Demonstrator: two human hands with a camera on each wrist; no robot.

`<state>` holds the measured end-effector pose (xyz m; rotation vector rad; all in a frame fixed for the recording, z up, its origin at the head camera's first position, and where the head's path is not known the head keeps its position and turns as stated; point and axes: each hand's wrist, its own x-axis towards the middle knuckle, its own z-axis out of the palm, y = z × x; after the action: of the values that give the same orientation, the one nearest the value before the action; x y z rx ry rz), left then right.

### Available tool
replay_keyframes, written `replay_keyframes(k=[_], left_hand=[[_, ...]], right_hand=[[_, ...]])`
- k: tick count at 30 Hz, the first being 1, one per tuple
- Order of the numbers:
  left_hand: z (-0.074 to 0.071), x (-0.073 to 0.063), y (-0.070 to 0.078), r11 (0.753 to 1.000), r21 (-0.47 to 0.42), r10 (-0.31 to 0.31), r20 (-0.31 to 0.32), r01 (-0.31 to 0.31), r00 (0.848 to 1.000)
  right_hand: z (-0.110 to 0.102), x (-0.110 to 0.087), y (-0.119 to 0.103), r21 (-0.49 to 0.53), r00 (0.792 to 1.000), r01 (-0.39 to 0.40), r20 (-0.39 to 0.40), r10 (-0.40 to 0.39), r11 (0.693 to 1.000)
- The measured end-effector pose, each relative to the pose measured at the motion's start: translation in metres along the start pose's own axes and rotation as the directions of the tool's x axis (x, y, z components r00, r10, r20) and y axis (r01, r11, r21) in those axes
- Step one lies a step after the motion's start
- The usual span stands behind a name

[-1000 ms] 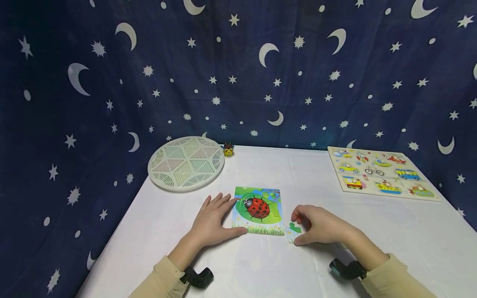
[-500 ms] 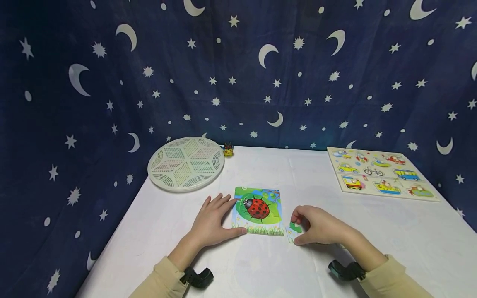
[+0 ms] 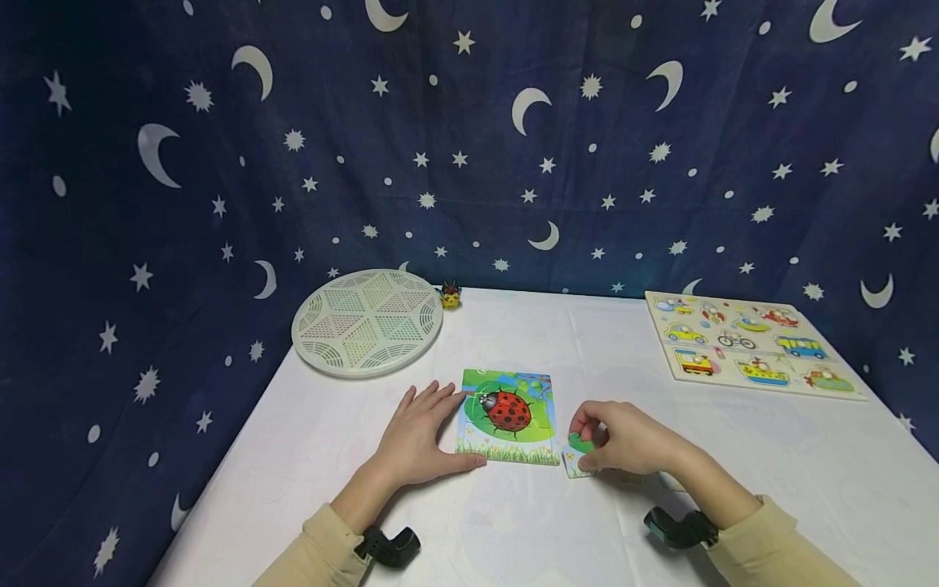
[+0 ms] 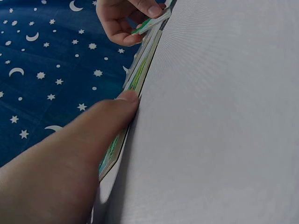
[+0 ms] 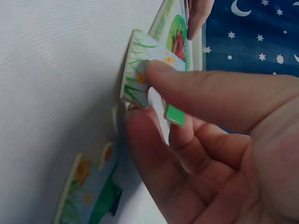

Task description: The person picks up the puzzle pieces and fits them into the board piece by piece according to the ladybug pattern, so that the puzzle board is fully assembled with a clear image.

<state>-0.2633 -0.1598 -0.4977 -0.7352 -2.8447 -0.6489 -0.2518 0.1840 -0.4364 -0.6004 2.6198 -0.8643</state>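
Observation:
A square ladybug jigsaw puzzle (image 3: 506, 412) lies on the white table in the head view. My left hand (image 3: 420, 436) rests at its left side, fingers extended, the thumb touching the front edge and the index fingertip at the left edge. Just right of the puzzle, my right hand (image 3: 627, 440) pinches a puzzle piece (image 3: 575, 466) with green and grass print. Close up in the right wrist view, the thumb lies on the face of that piece (image 5: 135, 51), which is tilted up from the table. Part of it is hidden by the thumb.
Another loose puzzle piece (image 5: 86, 186) lies under the right hand, mostly hidden in the head view. A round pale perforated board (image 3: 367, 322) and a small colourful toy (image 3: 450, 295) stand at the back left. A wooden vehicle puzzle board (image 3: 748, 346) lies at the back right.
My right hand has shifted slightly up and left and its grip on the puzzle piece has changed a little; the piece is now more tilted. My left hand has stayed in place.

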Motion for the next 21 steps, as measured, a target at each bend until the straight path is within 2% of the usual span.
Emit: replay_keyframes(k=[6, 9, 16, 21], left_hand=[[-0.0007, -0.0010, 0.0002, 1.000, -0.011, 0.009, -0.004, -0.009, 1.000], [-0.0008, -0.0010, 0.0004, 1.000, -0.013, 0.009, -0.003, -0.009, 1.000], [-0.0008, -0.0009, 0.0008, 1.000, -0.005, 0.006, -0.001, -0.006, 1.000], [-0.0008, -0.0011, 0.0011, 1.000, -0.005, 0.005, 0.000, -0.005, 1.000]], right_hand=[[-0.0047, 0.0005, -0.0039, 0.051, 0.997, 0.065, 0.036, -0.067, 0.997], [-0.0064, 0.0002, -0.0058, 0.102, 0.996, 0.071, 0.052, -0.076, 0.992], [-0.0062, 0.0015, -0.0076, 0.211, 0.999, -0.003, 0.049, -0.008, 0.978], [-0.0070, 0.0038, -0.0097, 0.264, 0.999, -0.047, 0.011, 0.046, 0.963]])
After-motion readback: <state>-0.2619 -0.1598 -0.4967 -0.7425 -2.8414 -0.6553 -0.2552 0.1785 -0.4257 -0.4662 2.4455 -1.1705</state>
